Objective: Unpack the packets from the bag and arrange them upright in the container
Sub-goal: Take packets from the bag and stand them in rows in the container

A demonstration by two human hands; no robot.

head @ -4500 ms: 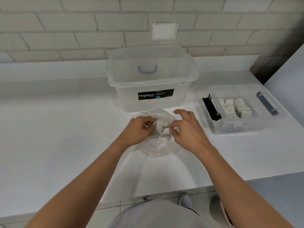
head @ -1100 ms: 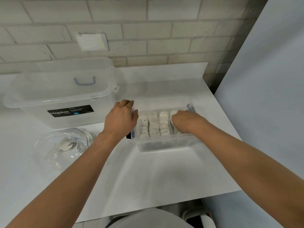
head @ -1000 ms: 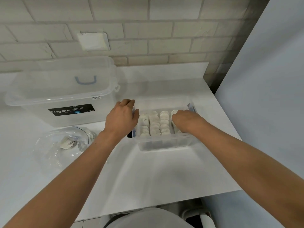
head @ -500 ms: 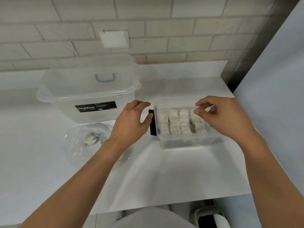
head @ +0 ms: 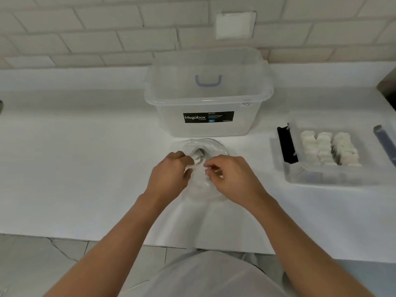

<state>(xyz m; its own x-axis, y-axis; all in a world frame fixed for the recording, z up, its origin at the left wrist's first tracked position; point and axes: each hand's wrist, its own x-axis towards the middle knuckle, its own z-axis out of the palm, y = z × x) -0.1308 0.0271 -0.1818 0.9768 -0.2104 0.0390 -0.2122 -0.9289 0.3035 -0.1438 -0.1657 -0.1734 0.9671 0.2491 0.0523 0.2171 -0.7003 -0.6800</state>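
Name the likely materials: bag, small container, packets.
Bag: thin clear plastic film, likely; glossy and crumpled. Small container: rigid translucent plastic, see-through walls. Packets: white, matte; probably paper or soft wrap, too small to confirm.

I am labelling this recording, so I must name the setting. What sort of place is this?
Probably a utility or kitchen-type room: a white countertop along a white brick wall, with a blank wall plate and a clear Megabox storage box on the counter.
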